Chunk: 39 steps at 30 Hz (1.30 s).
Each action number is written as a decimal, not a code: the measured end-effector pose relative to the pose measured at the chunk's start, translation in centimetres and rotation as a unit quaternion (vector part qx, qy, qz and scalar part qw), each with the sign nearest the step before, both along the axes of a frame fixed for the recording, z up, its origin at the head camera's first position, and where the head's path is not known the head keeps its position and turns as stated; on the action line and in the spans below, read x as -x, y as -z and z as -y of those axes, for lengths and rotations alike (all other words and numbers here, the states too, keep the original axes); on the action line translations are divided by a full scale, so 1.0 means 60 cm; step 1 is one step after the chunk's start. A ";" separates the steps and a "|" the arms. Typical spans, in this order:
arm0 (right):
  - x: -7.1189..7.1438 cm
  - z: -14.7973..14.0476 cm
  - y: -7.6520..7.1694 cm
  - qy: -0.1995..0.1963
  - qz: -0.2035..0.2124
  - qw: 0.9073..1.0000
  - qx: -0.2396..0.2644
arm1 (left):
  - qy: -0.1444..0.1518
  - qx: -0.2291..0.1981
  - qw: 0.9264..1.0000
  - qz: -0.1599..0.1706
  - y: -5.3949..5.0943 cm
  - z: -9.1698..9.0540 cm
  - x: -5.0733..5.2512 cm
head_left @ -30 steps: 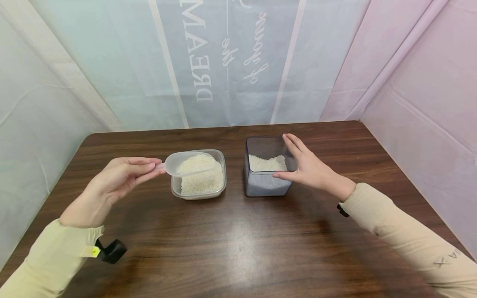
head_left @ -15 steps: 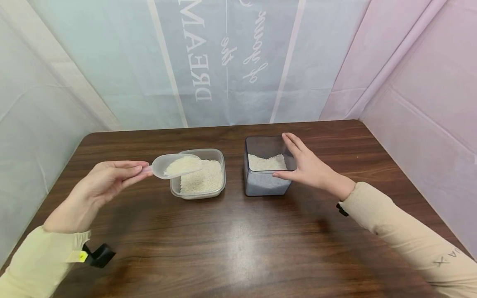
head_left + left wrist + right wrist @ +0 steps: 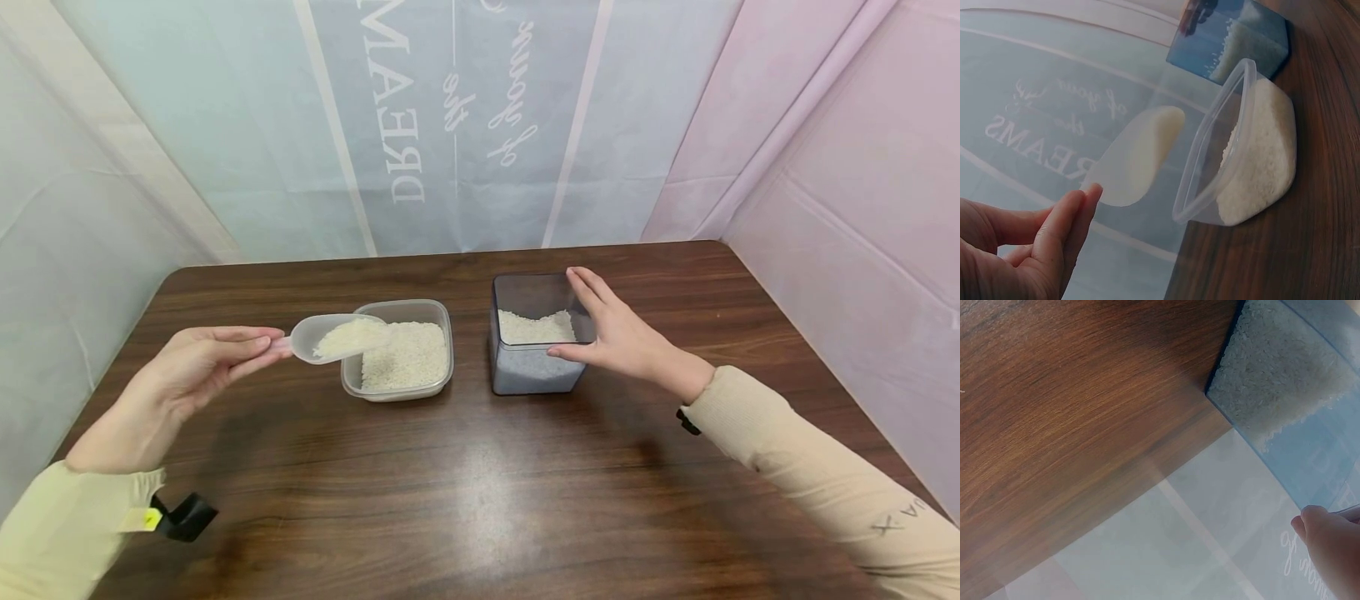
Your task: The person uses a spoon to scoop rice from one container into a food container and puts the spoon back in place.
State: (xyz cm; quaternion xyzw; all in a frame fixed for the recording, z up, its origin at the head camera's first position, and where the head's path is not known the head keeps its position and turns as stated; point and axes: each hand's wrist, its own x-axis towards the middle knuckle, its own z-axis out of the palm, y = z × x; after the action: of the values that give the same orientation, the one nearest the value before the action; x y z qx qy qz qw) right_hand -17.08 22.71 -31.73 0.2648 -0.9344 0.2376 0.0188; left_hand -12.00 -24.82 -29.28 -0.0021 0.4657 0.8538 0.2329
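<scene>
A translucent white scoop (image 3: pixel 302 342) carries a heap of white rice (image 3: pixel 349 337). My left hand (image 3: pixel 193 367) pinches its handle between thumb and fingers. The scoop is above the left edge of a clear plastic tub (image 3: pixel 405 394) of rice, its tip over the opening. In the left wrist view, the scoop (image 3: pixel 1125 162) is apart from the tub's rim (image 3: pixel 1192 178). To the right stands a square, dark translucent container (image 3: pixel 536 379), partly filled with rice. My right hand (image 3: pixel 626 337) holds its right side, thumb in front and fingers at the back rim.
Both containers stand on a dark wood-grain table (image 3: pixel 420 492), with a gap between them. A printed cloth (image 3: pixel 465 200) hangs behind the table's far edge. Pale sheets (image 3: pixel 855 217) enclose the sides. A black camera (image 3: pixel 183 517) is strapped at my left wrist.
My left hand has drawn the scoop leftward, from over the middle of the tub to its left edge. The rice heap travels with it. My right hand and both containers stay put.
</scene>
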 end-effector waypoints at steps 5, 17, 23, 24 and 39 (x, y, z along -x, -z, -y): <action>-0.001 0.001 0.002 0.001 -0.004 1.000 0.001 | 0.008 0.004 1.000 -0.007 0.003 0.009 -0.001; -0.004 0.002 0.003 0.003 -0.005 1.000 0.003 | -0.003 0.030 1.000 -0.010 0.006 0.020 -0.008; -0.005 0.003 0.003 0.004 -0.006 1.000 0.004 | -0.010 0.057 0.998 -0.018 0.004 0.019 -0.010; -0.005 0.003 0.003 0.004 -0.006 1.000 0.003 | -0.010 0.061 0.998 -0.020 0.003 0.019 -0.010; -0.005 0.003 0.004 0.002 -0.012 1.000 0.002 | -0.031 0.166 0.984 -0.051 -0.012 0.009 -0.007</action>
State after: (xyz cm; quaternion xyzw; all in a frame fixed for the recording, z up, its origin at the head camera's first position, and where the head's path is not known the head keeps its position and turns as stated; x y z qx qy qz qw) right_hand -16.79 22.54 -31.97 0.2659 -0.9341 0.2361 0.0314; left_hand -11.58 -25.34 -28.57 -0.0120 0.6120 0.7702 0.1790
